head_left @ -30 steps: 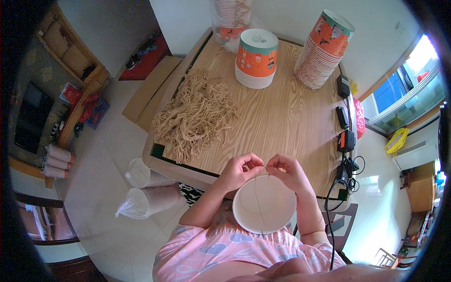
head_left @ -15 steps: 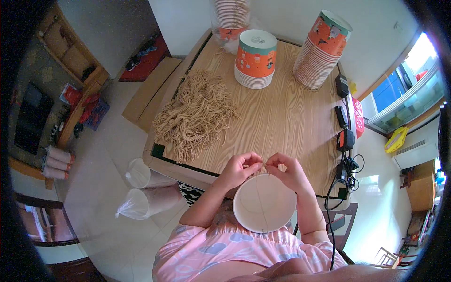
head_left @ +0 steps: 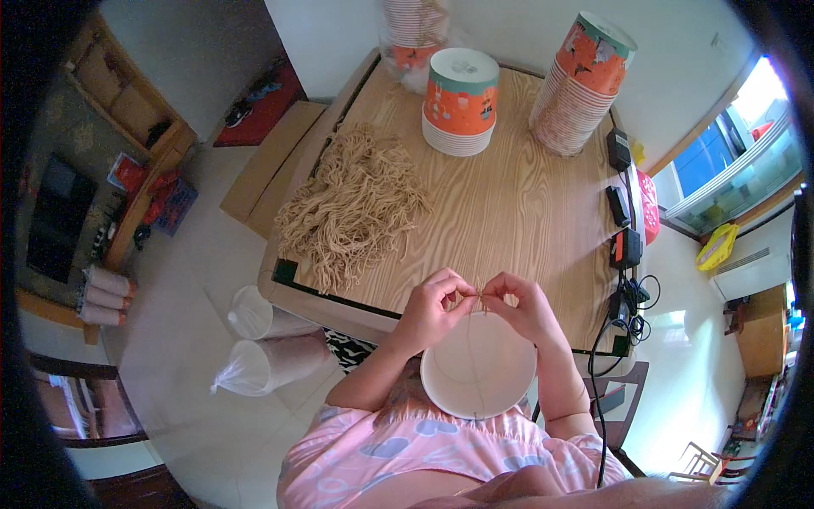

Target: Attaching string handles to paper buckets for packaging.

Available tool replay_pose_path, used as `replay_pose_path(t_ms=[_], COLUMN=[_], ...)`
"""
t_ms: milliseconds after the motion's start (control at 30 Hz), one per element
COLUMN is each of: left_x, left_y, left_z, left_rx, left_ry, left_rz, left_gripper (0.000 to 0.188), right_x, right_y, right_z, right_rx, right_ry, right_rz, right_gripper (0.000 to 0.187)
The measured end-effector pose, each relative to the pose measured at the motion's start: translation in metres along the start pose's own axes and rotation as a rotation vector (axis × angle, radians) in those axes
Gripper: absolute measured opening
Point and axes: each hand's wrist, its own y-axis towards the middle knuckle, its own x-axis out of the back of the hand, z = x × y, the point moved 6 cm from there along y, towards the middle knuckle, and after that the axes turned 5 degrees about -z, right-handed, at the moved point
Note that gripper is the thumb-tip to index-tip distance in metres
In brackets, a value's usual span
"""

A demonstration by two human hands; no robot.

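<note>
A white paper bucket (head_left: 458,373) rests against my lap, its open mouth facing up. A thin tan string (head_left: 478,383) runs across that mouth, from the near rim to the far rim. At the far rim my left hand (head_left: 437,310) and my right hand (head_left: 519,307) almost touch, each pinching the string between thumb and fingertips. The knot or loop between the fingertips is too small to make out. Beyond my left hand, on the wooden table (head_left: 483,225), lies a tangled heap of tan strings (head_left: 356,204).
Stacked orange and green paper buckets (head_left: 462,106) stand upside down at the table's back, with a taller stack (head_left: 581,89) to the right and another in clear plastic (head_left: 415,34). Black adapters and cables (head_left: 626,246) line the right edge. Bagged stacks (head_left: 275,365) lie on the floor.
My hands have shifted slightly, and the fingertips are a little farther apart at the string. The bucket stays about where it was.
</note>
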Motion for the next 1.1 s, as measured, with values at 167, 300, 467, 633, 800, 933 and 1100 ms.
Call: replay_pose_path(t_ms=[167, 300, 467, 633, 800, 933, 1100], left_x=[-0.004, -0.008, -0.009, -0.011, -0.011, -0.012, -0.013], left_y=[0.0, -0.001, -0.001, -0.003, -0.003, -0.002, -0.003], left_z=[0.014, 0.019, 0.022, 0.028, 0.028, 0.025, 0.024], left_rx=[0.06, 0.114, 0.133, 0.188, 0.23, 0.251, 0.236], left_ry=[-0.085, -0.155, -0.229, -0.271, -0.288, -0.293, -0.287], left_rz=[0.052, 0.078, 0.09, 0.098, 0.093, 0.107, 0.114], left_gripper=[0.007, 0.006, 0.007, 0.007, 0.007, 0.007, 0.007], right_x=[0.001, 0.003, 0.005, 0.003, 0.003, 0.005, 0.003], right_y=[0.0, 0.002, 0.001, -0.001, -0.003, -0.004, -0.004], right_z=[-0.003, -0.008, 0.002, 0.006, 0.005, 0.013, 0.018], right_rx=[-0.003, -0.013, 0.068, 0.071, 0.093, 0.139, 0.195], right_ry=[0.018, 0.092, 0.063, 0.025, 0.003, -0.063, -0.136], right_rz=[0.002, -0.036, -0.044, -0.039, -0.059, -0.088, -0.088], right_gripper=[0.008, 0.009, 0.011, 0.012, 0.012, 0.012, 0.011])
